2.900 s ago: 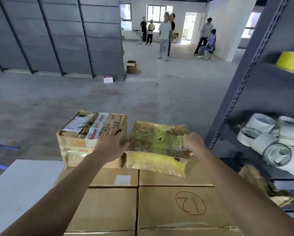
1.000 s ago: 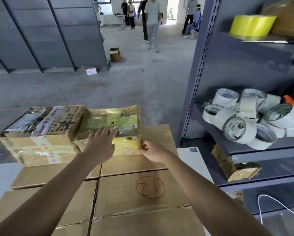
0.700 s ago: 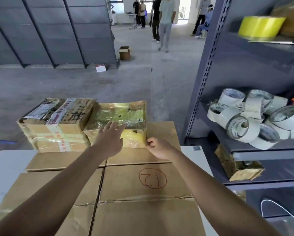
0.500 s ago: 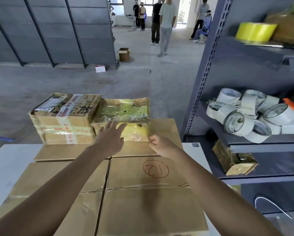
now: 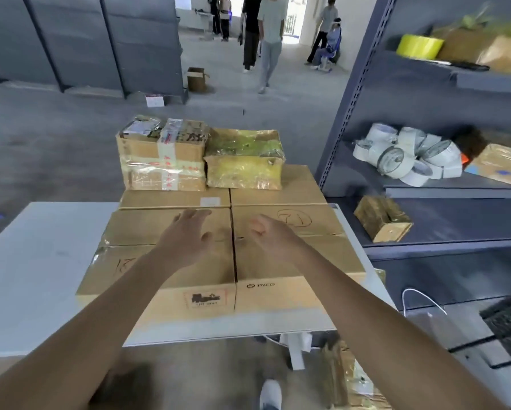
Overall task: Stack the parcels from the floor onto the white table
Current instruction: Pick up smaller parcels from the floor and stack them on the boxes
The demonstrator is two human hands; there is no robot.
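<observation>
Finding: the yellow-wrapped parcel (image 5: 244,161) now stands released on the second tier, on top of the base cartons (image 5: 147,226) that cover the right part of the white bench (image 5: 41,261). Its left side touches the taped brown parcel (image 5: 162,155), and the near faces of the two are roughly in line.

Change noted: half a second ago both hands were at the near face of the yellow parcel. Both have since drawn back towards us and hang above the base cartons, well apart from it. The left hand (image 5: 186,235) has its fingers spread and holds nothing. The right hand (image 5: 267,232) is blurred; its fingers look loosely curled, with nothing between them.

Assessment: we judge this placement complete, since the parcel sits squarely and shows no tilt. Room is left on the second tier, beside and in front of the pair. A wrapped bundle (image 5: 335,371) lies on the floor by the bench leg; we cannot confirm it is a parcel. The likely next step is to fetch another from the floor.
</observation>
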